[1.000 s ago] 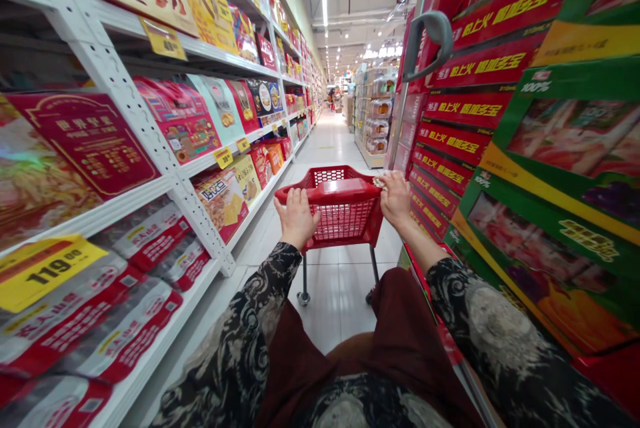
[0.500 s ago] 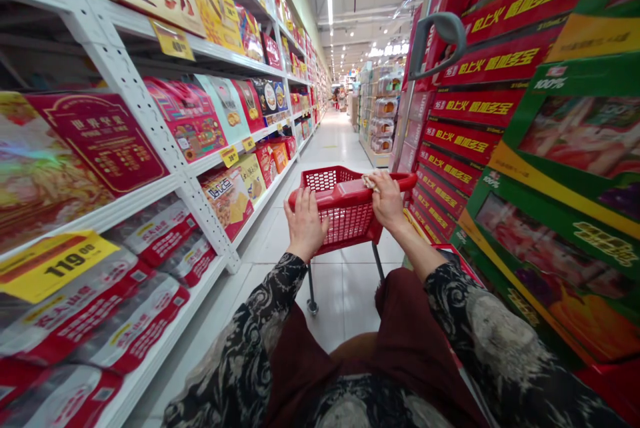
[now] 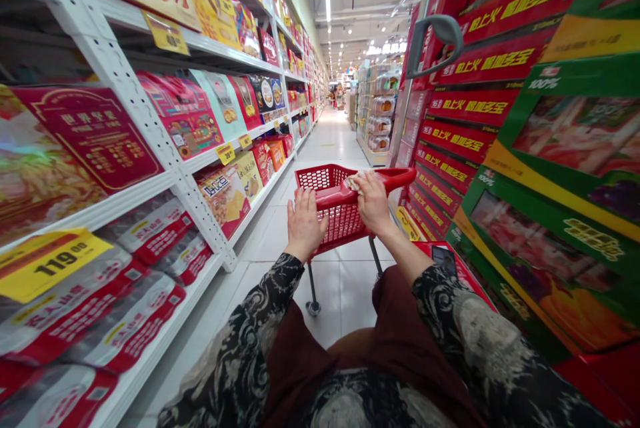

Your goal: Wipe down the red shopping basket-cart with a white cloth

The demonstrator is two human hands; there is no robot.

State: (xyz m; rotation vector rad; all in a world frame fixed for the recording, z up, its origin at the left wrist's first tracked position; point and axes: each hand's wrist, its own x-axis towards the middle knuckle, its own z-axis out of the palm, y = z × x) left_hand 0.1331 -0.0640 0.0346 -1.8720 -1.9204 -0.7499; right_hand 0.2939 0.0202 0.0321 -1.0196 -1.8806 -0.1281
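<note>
A red plastic shopping cart (image 3: pixel 345 231) with a mesh basket stands in front of me on thin grey legs. Over the left end of its red handle (image 3: pixel 333 197) lie the fingers of my left hand (image 3: pixel 304 225), closed on it with the thumb below. My right hand (image 3: pixel 373 205) presses a crumpled whitish cloth (image 3: pixel 355 181) against the middle of the handle, its fingers bunched around the cloth. The far side of the cloth is hidden under those fingers.
White shelves (image 3: pixel 120 88) with boxed foods and shrink-wrapped bottles run along the left. Stacked red drink cartons (image 3: pixel 465 105) and green boxes (image 3: pixel 555 208) line the right. A grey hooked handle (image 3: pixel 435 45) juts out there. A dark phone-like object (image 3: pixel 443 258) lies by my right forearm.
My right hand has slid left along the cart handle with the cloth, nearer to my left hand. My left hand keeps its place on the handle.
</note>
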